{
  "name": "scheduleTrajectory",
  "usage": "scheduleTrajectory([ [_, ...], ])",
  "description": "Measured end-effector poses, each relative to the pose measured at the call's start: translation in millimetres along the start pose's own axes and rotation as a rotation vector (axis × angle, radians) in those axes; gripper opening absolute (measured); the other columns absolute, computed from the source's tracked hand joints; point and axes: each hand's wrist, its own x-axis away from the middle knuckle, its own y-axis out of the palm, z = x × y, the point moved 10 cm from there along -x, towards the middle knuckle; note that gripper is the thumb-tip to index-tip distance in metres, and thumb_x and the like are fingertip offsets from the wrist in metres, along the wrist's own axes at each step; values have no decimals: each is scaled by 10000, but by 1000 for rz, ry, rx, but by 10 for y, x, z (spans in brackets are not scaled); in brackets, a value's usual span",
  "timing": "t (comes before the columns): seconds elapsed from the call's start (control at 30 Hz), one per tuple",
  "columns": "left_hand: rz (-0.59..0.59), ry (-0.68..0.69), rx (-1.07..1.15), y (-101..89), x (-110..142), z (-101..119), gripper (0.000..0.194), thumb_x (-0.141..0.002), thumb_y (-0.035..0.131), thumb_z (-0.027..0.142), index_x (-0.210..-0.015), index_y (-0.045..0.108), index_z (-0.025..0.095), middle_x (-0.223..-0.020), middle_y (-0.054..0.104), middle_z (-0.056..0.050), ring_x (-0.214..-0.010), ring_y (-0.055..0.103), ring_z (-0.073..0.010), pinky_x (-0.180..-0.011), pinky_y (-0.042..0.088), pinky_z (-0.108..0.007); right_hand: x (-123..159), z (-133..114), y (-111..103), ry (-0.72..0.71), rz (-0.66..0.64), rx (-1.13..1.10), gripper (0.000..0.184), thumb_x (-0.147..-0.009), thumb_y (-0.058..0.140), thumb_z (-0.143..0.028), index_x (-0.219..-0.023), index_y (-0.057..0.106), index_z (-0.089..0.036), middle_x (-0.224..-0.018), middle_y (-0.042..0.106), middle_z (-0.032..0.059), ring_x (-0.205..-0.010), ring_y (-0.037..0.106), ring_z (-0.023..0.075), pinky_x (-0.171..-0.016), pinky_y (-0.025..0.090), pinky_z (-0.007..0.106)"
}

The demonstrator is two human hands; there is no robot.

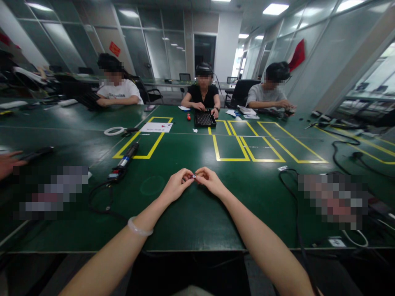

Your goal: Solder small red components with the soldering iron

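Just above the green table (185, 230), my left hand (177, 184) and my right hand (211, 181) meet fingertip to fingertip. Between them they pinch a tiny part (194, 176) with a pale side and a hint of red. It is too small to name, and the fingers cover most of it. Both hands are closed, thumbs against the index fingers. A pale bangle (140, 227) circles my left wrist. Left of my left hand, an electric screwdriver (125, 159) lies on the table with its cord attached.
Yellow tape outlines (231, 160) mark the table. Beyond them lie a white sheet (156, 127), a white ring (114, 130) and a black tray (205, 119) that a co-worker handles. Two more people sit across. Black cable (296, 213) runs along the right; another person's hand (9, 162) reaches in left.
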Motion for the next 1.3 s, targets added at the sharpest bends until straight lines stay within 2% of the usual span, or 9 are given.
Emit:
scheduleTrajectory([
  [0.4, -34, -106, 130, -15, 6, -34, 272, -842, 531, 394, -944, 621, 158, -862, 662, -48, -759, 597, -164, -683, 450, -268, 1, -41, 3, -38, -21, 61, 236, -789, 634, -352, -916, 568, -164, -819, 630, 27, -721, 571, 124, -669, 450, 252],
  [0.67, -54, -132, 123, 34, 8, -140, 265, -829, 552, 414, -901, 616, 168, -829, 664, -35, -736, 605, -164, -659, 453, -266, 42, -98, 19, -54, -18, 244, 185, -796, 617, -299, -914, 582, -161, -792, 619, 10, -669, 541, 108, -624, 420, 231],
  [0.8, -107, -122, 109, 58, 7, -133, 292, -843, 529, 433, -954, 619, 179, -902, 671, -43, -798, 616, -177, -709, 461, -277, 45, -96, 17, -51, -22, 264, 176, -809, 601, -294, -926, 578, -164, -797, 621, 12, -674, 543, 111, -630, 422, 232],
  [0.87, -120, -127, 75, 1, 4, -163, 333, -860, 494, 451, -1029, 609, 189, -955, 669, -49, -854, 620, -189, -756, 464, -290, 36, -72, 8, -39, -16, 279, 179, -805, 605, -294, -927, 579, -166, -798, 623, 12, -669, 541, 111, -628, 423, 232],
  [0.97, -67, -121, -102, -294, 1, -274, 387, -880, 434, 475, -1100, 598, 202, -1026, 648, -59, -930, 606, -204, -820, 458, -311, 26, -50, 6, -35, -12, 289, 193, -806, 603, -300, -941, 583, -164, -807, 628, 12, -647, 527, 104, -620, 417, 229],
  [1.03, -16, -105, -294, -610, 14, -389, 401, -877, 425, 478, -1114, 600, 206, -1099, 613, -68, -1003, 576, -216, -873, 440, -327, 25, -47, 12, -33, -15, 291, 197, -808, 601, -298, -947, 585, -160, -807, 628, 13, -640, 521, 101, -614, 413, 227],
  [1.13, 46, -127, -602, -1183, 74, -652, 424, -858, 453, 458, -1173, 578, 204, -1220, 545, -88, -1148, 485, -250, -979, 370, -367, 32, -61, 21, -21, -15, 301, 184, -800, 604, -282, -934, 586, -158, -791, 622, 11, -640, 523, 104, -612, 415, 227],
  [1.2, 54, -157, -769, -1548, 128, -851, 497, -840, 495, 434, -1264, 518, 177, -1308, 483, -118, -1223, 416, -269, -1030, 311, -378, 38, -76, 26, -16, -15, 302, 171, -794, 605, -268, -925, 585, -158, -786, 617, 10, -641, 524, 105, -614, 418, 228],
  [1.3, -26, -306, -911, -1973, 231, -1243, 703, -765, 623, 432, -1367, 414, 136, -1444, 337, -173, -1243, 374, -329, -1009, 310, -421, 45, -88, 33, -16, -21, 297, 166, -789, 604, -252, -923, 582, -156, -778, 605, 6, -634, 515, 101, -612, 417, 226],
])
